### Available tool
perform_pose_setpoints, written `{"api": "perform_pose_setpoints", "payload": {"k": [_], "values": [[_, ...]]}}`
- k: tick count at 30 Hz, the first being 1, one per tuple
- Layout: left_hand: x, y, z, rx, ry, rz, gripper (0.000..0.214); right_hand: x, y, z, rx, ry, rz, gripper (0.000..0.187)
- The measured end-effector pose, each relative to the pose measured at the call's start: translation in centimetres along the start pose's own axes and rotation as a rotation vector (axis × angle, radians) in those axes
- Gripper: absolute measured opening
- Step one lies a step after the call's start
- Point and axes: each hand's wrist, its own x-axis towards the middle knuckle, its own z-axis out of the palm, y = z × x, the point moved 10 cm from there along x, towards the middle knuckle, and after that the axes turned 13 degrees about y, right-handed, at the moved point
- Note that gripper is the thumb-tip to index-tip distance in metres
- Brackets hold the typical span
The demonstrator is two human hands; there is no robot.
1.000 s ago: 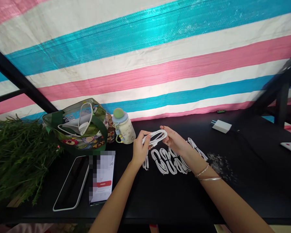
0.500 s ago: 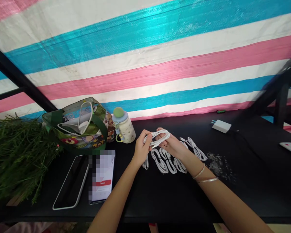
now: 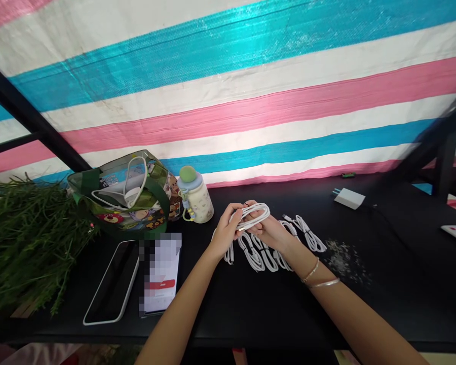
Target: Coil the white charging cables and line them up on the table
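A white charging cable (image 3: pixel 256 214), wound into an oval coil, is held above the black table between both hands. My left hand (image 3: pixel 228 228) is closed on the coil's left end, thumb on top. From the right, my right hand (image 3: pixel 271 230) grips it too, its fingers partly hidden behind the loops. A metal plug end shows at the coil's lower edge. Beneath my hands lie several more bundled white cables (image 3: pixel 266 258), tied with dark ties and partly covered by my hands. Another tied cable bundle (image 3: pixel 310 234) rests just right of my right hand.
A white power adapter (image 3: pixel 349 198) lies at the back right, near a scatter of small clear bits (image 3: pixel 347 261). Leftward stand a bottle (image 3: pixel 199 200), a green bag (image 3: pixel 137 223) and leafy greenery (image 3: pixel 26 248). Two phones, one dark-screened (image 3: pixel 112 284) and one lit (image 3: pixel 161 284), lie in front.
Both hands have drawn closer together around the coil, which has shifted slightly right. My right hand's fingers have moved further in behind the loops.
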Motion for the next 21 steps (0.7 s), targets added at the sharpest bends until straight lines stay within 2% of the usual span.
{"api": "perform_pose_setpoints", "payload": {"k": [11,16,21], "values": [[0.2,0.0,-0.5,0.044,0.021,0.034,0.044,0.2,-0.2,-0.8,-0.079,0.077,-0.023,0.030],[0.2,0.3,-0.7,0.026,0.044,0.048,0.041,-0.2,0.1,-0.9,-0.045,0.108,0.024,0.031],[0.4,0.1,-1.4,-0.073,0.126,-0.009,0.039,-0.3,0.1,-0.4,-0.034,0.103,0.033,0.030]]}}
